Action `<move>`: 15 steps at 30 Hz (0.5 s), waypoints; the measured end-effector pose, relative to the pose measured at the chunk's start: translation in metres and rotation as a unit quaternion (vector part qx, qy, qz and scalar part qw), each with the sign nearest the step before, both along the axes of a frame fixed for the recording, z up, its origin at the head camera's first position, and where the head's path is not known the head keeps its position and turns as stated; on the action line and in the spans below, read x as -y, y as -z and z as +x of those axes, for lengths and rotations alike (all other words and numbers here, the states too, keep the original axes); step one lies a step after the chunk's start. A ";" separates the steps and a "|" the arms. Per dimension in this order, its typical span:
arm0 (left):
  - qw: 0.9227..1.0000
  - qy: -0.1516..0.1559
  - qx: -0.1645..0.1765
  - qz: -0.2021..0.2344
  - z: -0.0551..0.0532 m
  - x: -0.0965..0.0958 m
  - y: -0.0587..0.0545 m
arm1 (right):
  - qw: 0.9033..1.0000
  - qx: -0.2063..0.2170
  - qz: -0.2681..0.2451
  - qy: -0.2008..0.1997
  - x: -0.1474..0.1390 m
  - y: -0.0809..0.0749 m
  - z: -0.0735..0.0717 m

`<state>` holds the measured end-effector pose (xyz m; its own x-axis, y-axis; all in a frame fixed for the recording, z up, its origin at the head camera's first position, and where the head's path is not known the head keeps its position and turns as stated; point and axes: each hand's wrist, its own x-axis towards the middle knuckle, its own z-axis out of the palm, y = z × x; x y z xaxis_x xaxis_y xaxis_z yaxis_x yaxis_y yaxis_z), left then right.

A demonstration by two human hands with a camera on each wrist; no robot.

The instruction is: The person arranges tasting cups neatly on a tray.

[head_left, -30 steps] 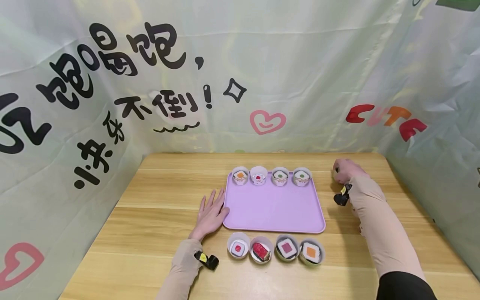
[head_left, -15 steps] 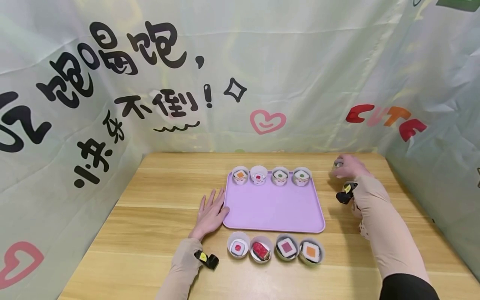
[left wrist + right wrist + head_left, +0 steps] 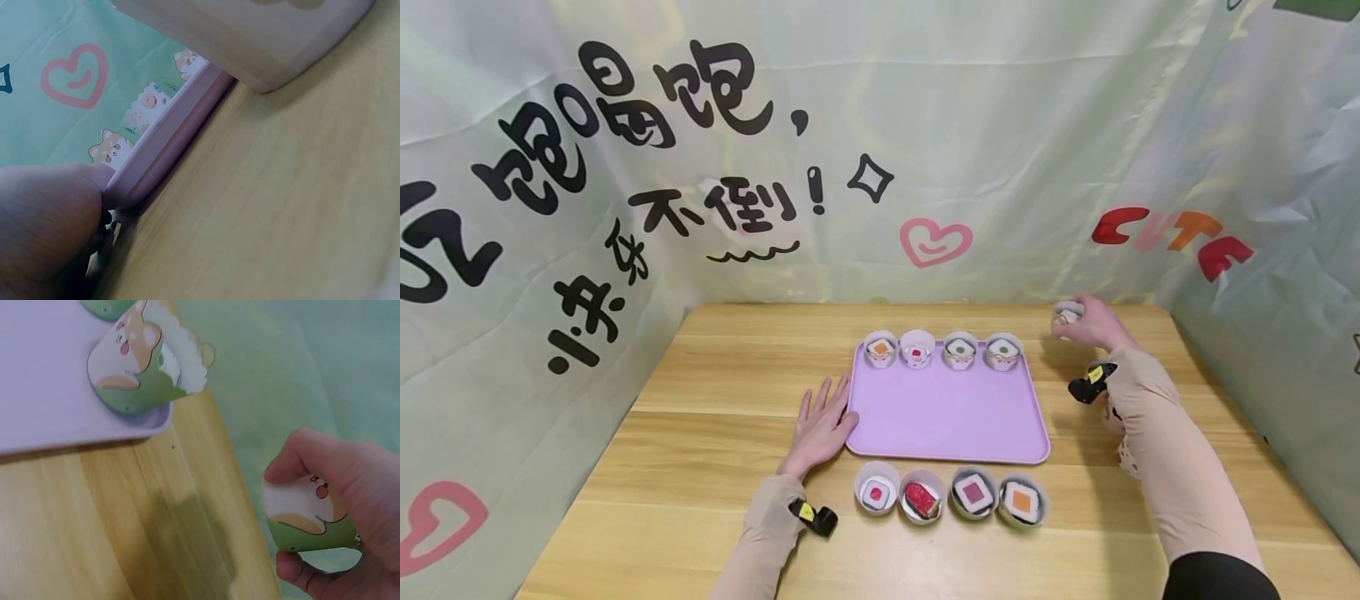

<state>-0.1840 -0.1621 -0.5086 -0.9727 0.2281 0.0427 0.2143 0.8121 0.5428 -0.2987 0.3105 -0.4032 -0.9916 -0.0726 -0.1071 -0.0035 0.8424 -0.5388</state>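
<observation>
My right hand [image 3: 1099, 323] grips a small paper cup [image 3: 306, 515] between thumb and fingers, over the table's far right part. The cup has a cartoon dog and a green base in the right wrist view; something pale shows at its mouth in the head view. My left hand [image 3: 822, 425] lies with fingers spread on the table, its thumb at the left rim of a lilac tray [image 3: 947, 417]. Along the tray's far edge stands a row of cups with sushi-like pieces, among them an orange-topped one [image 3: 880, 351] and a green-centred one [image 3: 1003, 353].
In front of the tray, another row of cups holds a red-dotted piece [image 3: 876, 493], a red-topped piece [image 3: 922, 502] and others. Patterned cups [image 3: 1127, 458] show partly from behind the right forearm. A printed cloth [image 3: 1015, 167] encloses the wooden table [image 3: 700, 433].
My right hand has raised the paper cup and moved it farther back and slightly left; more of the cup shows now. The left hand and tray have stayed put.
</observation>
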 end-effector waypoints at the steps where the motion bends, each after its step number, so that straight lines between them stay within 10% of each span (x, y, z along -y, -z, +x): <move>1: 1.000 0.000 0.000 0.000 0.000 0.000 0.000 | 1.000 -0.008 -0.002 0.001 0.001 0.000 0.000; 15: 1.000 0.000 0.003 -0.006 -0.002 0.000 0.001 | 0.995 -0.072 -0.067 0.010 0.025 -0.006 -0.002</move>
<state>-0.1855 -0.1625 -0.5096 -0.9728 0.2290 0.0340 0.2113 0.8184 0.5344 -0.3007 0.2853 -0.3976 -0.9974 -0.0570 0.0451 -0.0727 0.7638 -0.6413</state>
